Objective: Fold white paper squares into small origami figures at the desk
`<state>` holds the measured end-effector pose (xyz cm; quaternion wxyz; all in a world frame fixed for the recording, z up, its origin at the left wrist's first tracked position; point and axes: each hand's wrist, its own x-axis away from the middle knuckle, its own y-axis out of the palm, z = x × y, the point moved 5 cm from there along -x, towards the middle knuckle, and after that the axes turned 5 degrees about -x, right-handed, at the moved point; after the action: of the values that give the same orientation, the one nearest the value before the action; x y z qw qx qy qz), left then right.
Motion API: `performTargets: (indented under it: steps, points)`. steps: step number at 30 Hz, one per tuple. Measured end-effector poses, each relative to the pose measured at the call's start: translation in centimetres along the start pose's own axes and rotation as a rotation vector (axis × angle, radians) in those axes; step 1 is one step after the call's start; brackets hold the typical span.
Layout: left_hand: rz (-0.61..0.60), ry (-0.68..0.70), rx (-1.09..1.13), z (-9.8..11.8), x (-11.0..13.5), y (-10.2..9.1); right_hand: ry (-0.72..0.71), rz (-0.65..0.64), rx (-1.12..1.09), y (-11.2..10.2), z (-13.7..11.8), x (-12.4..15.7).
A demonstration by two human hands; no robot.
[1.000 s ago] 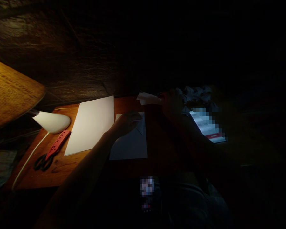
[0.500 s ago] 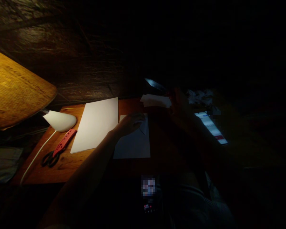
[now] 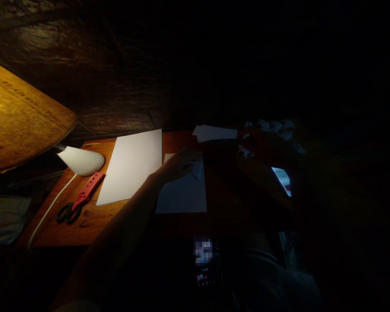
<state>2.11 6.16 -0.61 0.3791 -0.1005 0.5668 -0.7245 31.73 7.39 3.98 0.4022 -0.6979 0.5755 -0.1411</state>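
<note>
My left hand [image 3: 183,162] rests with curled fingers on a small folded piece of white paper [image 3: 197,171]. That piece lies on a white sheet [image 3: 182,197] in shadow at the middle of the table. My right hand [image 3: 258,143] reaches to the back right and is very dark, so its fingers do not show clearly. Crumpled white paper [image 3: 246,151] is right beside it, and whether the hand holds any cannot be made out. Flat paper pieces [image 3: 214,133] lie at the back, left of that hand.
A bright white sheet [image 3: 133,169] lies left of my left hand. Scissors [image 3: 69,212] with a red cover, a white lamp base [image 3: 82,161] and its cord stand at the left. My right arm partly covers a lit phone [image 3: 282,180]. More crumpled paper [image 3: 276,125] lies back right.
My right hand has moved right, to the crumpled paper, and the pale blade-shaped thing at it is no longer visible. The right arm now covers more of the phone. My left hand has stayed put.
</note>
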Motion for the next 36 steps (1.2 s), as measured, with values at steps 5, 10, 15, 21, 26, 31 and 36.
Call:
performTargets:
  steps: [5, 10, 15, 21, 26, 31, 36]
  points:
    - [0.032, 0.003, 0.035, 0.0, -0.1, -0.2, 0.004, -0.038, 0.070, 2.1, 1.1, 1.9]
    - [0.064, -0.007, 0.057, -0.2, -0.1, 0.0, 0.013, 0.002, 0.095, 3.1, 2.1, 1.9]
    - [0.079, 0.021, 0.074, -0.3, 0.0, 0.1, -0.034, -0.026, 0.082, 3.5, 2.4, 1.7]
    - [0.093, 0.038, 0.074, -0.4, 0.0, 0.0, -0.095, -0.021, 0.071, 4.0, 2.1, 1.4]
    - [0.087, 0.047, 0.064, -0.3, 0.0, -0.1, -0.124, -0.025, 0.090, 4.0, 1.7, 1.4]
    - [0.083, 0.041, 0.062, -0.2, 0.1, -0.1, -0.131, -0.006, 0.112, 3.7, 1.1, 1.7]
    - [0.085, 0.039, 0.050, -0.4, 0.1, 0.0, -0.129, -0.027, 0.097, 4.0, 1.2, 1.5]
